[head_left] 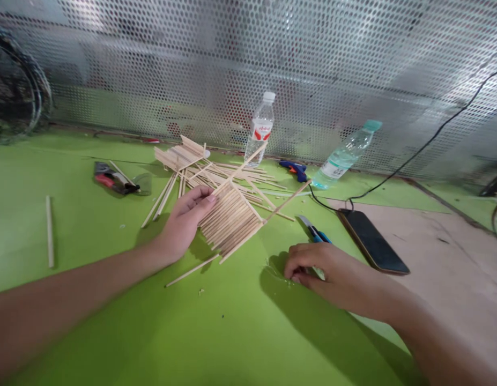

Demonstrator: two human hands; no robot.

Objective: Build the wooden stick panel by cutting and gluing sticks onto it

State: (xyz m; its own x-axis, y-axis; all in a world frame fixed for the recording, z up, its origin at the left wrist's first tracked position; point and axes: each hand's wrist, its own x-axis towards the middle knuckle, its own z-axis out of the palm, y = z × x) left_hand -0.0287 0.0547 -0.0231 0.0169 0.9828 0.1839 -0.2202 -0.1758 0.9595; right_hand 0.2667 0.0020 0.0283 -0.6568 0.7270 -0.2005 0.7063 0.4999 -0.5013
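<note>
Right hand (314, 265): wispy strands (274, 272) by fingertips, can't tell if pinched
Left hand (187, 221) grips stick panel (232, 219); probably cleanup, next ditch strands.

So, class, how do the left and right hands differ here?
The left hand grips a wooden stick panel; the right hand holds no panel. The left hand's thumb is on the panel; the right hand curls down beside thin strands. Both are bare, above the green tabletop.

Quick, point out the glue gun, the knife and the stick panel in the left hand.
Glue gun (298, 169), head view: on its blue body.
Knife (314, 232), head view: front of its handle.
Stick panel (232, 218), head view: middle of its joined sticks.
</note>
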